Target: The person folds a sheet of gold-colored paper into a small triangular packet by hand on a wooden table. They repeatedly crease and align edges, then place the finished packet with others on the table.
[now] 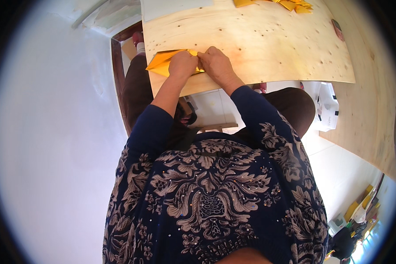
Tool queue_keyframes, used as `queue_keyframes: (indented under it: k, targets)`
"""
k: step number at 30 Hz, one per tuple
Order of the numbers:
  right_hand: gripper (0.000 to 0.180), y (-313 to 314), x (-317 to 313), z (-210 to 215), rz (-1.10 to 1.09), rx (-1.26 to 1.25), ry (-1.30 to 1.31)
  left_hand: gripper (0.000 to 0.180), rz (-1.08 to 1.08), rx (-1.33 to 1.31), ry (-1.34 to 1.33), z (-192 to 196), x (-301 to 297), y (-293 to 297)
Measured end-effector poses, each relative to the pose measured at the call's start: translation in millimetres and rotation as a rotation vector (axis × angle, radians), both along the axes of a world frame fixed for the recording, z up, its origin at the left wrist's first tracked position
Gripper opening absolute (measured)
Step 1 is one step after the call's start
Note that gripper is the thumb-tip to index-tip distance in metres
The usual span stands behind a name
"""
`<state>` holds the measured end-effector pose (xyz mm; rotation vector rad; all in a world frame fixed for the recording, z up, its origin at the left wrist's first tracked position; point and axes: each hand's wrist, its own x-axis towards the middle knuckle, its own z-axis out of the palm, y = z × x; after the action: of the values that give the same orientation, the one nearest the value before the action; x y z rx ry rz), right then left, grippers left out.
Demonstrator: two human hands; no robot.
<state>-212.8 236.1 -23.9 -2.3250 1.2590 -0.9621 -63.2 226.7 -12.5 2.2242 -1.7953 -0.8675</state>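
Observation:
A folded piece of shiny gold paper (161, 62) lies at the near left edge of the plywood table (259, 48), its pointed end toward the left. My left hand (183, 64) is closed on the paper's middle, knuckles up. Just to its right, my right hand (215, 65) pinches the paper's right end between bent fingers. The two hands nearly touch, and they hide part of the folds between them.
More folded gold paper pieces (290, 4) lie at the table's far edge. A small reddish-brown object (337, 29) sits near the right edge. Top left on the table is a pale sheet (176, 8). A white bag (328, 107) stands below the table's right side, beside another wooden board (361, 114).

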Motion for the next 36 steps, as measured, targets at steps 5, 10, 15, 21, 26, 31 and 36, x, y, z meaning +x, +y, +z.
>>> queue_keyframes:
  k: [5, 10, 15, 21, 26, 31, 36]
  targets:
    - [0.012, -2.8, -0.9, -11.8, 0.000, -0.018, 0.054, 0.025, -0.207, -0.075, 0.120, 6.9, 24.2, 7.3]
    - [0.012, -2.0, 0.2, -15.9, -0.003, 0.002, 0.000, 0.018, 0.185, 0.086, 0.600, 12.9, 33.6, 37.6]
    - [0.016, -1.7, -2.0, -18.1, -0.003, -0.023, 0.071, 0.028, 0.088, -0.153, 0.238, 7.3, 30.1, 53.4]
    - [0.015, -1.7, -1.1, -21.2, 0.004, -0.031, 0.048, 0.028, 0.093, -0.103, 0.241, -1.9, 39.8, 52.1]
    - [0.015, -1.1, -0.2, -21.9, -0.006, -0.037, 0.067, 0.025, 0.079, -0.142, 0.138, -0.9, 35.0, 56.4]
    - [0.013, -1.2, 0.4, -24.4, 0.012, -0.049, 0.019, 0.022, 0.066, -0.185, 0.038, 12.2, 22.2, 67.2]
    - [0.014, -1.0, -0.4, -27.4, 0.021, -0.050, 0.002, 0.037, -0.246, -0.561, -0.269, 15.0, 2.8, 83.6]
